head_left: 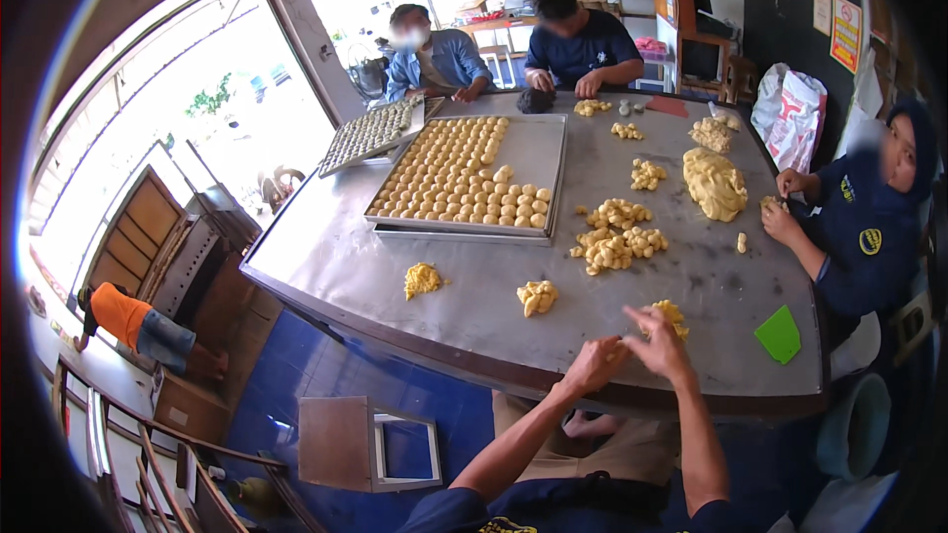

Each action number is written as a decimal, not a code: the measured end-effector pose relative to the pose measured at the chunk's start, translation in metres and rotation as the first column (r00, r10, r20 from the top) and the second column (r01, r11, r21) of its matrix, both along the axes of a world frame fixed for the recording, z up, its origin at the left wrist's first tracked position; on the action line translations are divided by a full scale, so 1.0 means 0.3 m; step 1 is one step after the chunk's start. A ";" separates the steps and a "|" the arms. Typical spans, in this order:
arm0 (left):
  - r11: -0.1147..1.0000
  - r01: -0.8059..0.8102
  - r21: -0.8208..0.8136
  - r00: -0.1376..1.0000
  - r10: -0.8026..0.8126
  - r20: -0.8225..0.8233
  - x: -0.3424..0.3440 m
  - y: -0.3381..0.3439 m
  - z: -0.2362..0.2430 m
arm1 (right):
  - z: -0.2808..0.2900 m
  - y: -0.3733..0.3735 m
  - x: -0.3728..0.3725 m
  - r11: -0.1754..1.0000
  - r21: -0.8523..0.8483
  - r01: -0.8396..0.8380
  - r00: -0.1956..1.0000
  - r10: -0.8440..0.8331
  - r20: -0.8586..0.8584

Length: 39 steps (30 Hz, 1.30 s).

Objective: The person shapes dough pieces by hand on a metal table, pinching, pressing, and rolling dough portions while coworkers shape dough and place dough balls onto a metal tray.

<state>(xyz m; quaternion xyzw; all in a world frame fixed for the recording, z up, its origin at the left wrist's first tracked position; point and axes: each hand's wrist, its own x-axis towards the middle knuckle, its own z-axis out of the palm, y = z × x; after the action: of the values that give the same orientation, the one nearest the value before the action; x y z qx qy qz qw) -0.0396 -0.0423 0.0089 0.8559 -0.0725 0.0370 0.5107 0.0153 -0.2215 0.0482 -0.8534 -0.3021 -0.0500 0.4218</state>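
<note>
Both my hands are together above the near edge of the metal table [474, 306]. My left hand [591, 367] is curled closed; what it holds, if anything, is too small to make out. My right hand [660, 343] is right beside it, open, with fingers stretched apart. Just beyond the right hand, partly hidden by it, sits a small yellow heap of dough [672, 316]. To the left are a cluster of dough pieces [537, 298] and a loose yellow heap of crumbly dough [424, 280]. A green scraper [778, 335] lies to the right.
Rows of dough balls fill much of a large tray [541, 153]; a second filled tray [371, 134] is behind it. More dough pieces [617, 237] and a big dough mass [714, 185] lie farther back. Co-workers are at the far side and right. A stool [336, 442] stands below left.
</note>
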 end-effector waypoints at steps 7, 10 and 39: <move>0.971 -0.102 -0.214 0.988 0.074 -0.134 0.048 0.052 -0.034 | -0.006 -0.126 0.052 0.922 -0.334 0.196 0.981 -0.183 0.070; 0.889 -0.044 -0.457 0.999 0.025 -0.046 0.024 0.068 -0.034 | -0.025 -0.137 -0.024 0.924 -0.274 0.267 0.964 -0.254 0.081; 0.690 -0.348 0.635 0.932 0.182 0.313 0.269 0.121 -0.002 | -0.187 -0.155 -0.066 0.886 0.010 0.464 0.868 -0.457 0.196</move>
<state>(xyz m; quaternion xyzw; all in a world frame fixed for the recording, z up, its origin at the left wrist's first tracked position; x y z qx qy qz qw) 0.0413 -0.0060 0.0084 0.9740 -0.0133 0.1783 0.1389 -0.0045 -0.2679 -0.0079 -0.8995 -0.1303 -0.2257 0.3506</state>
